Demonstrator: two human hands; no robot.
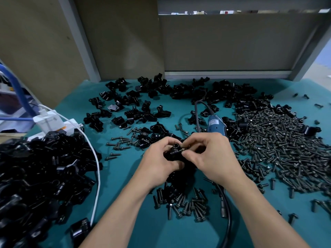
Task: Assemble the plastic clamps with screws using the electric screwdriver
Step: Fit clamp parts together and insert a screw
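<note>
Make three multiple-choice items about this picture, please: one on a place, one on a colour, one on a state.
1. Where is the big screw heap?
A. right of the hands
B. on the left edge
C. on the shelf

2. What colour is the table mat?
A. red
B. teal
C. white

3. What is the screwdriver's state?
A. in the right hand
B. in the left hand
C. lying unheld

Answers:
1 A: the screw heap lies to the right.
2 B: the mat is teal.
3 C: the screwdriver lies behind the hands, while the left hand and right hand hold a clamp.
</note>
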